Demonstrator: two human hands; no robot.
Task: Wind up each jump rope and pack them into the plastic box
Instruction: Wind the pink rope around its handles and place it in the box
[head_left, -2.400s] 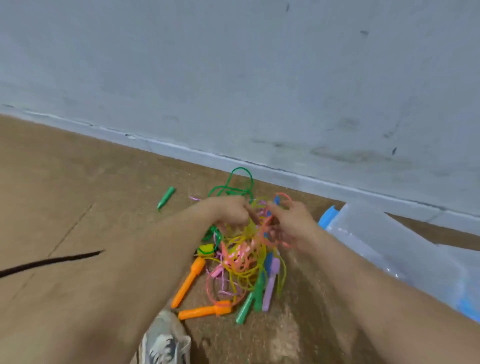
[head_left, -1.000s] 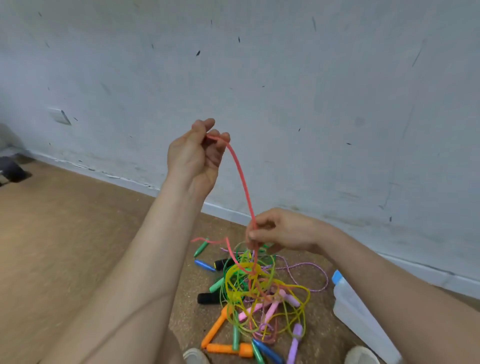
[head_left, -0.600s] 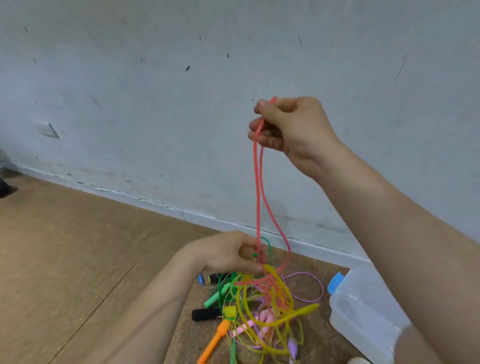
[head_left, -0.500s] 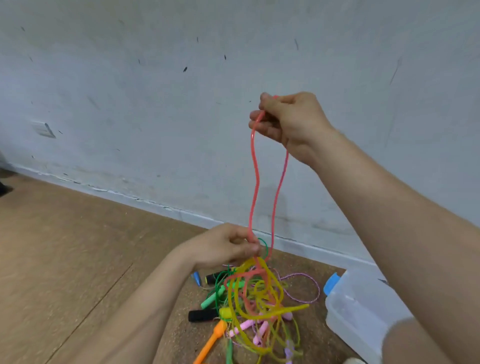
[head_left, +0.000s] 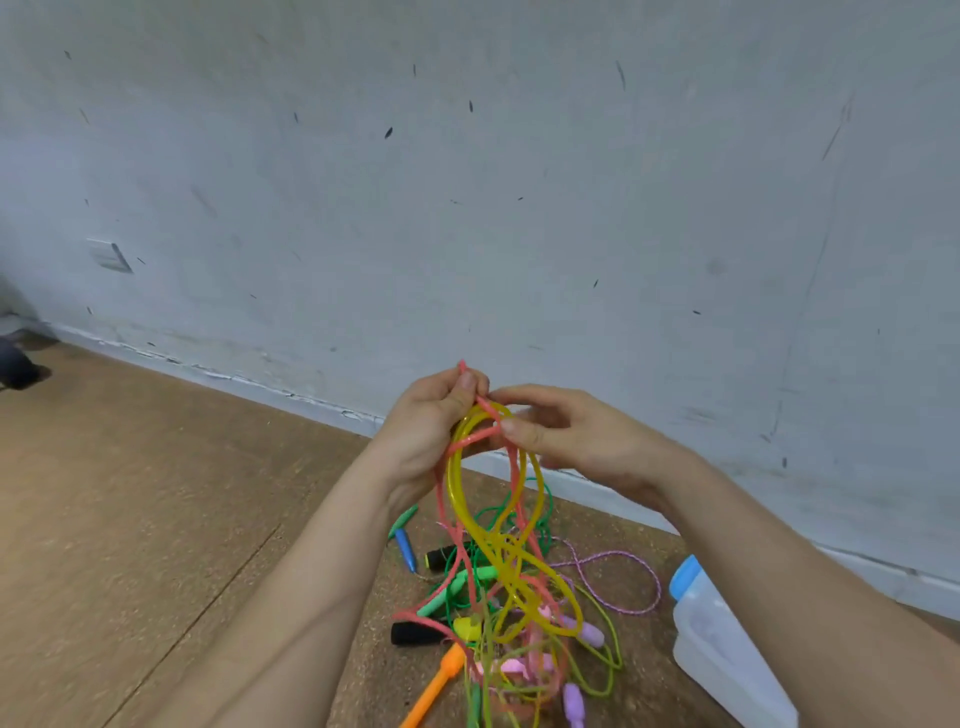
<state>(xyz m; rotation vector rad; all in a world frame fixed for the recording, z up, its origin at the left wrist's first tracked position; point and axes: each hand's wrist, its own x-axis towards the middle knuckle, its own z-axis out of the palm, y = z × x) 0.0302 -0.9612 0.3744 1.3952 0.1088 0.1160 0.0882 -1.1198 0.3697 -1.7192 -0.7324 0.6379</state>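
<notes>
Clenching pink rope (head_left: 472, 439) in raised left grip (head_left: 428, 434), pinching it with right grip (head_left: 576, 441) amid yellow loops (head_left: 453, 483), above tangle (head_left: 498, 623) on floor (head_left: 156, 493), box (head_left: 727, 654) to the right

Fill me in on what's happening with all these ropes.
A person is pulling one jump rope free of a tangle. The left hand grips a coral rope together with loops of a yellow rope, held up above the pile. The right hand pinches the coral rope right beside it. The other ropes and handles lie knotted on the floor. The plastic box sits to the right; the part that shows holds no rope.
</notes>
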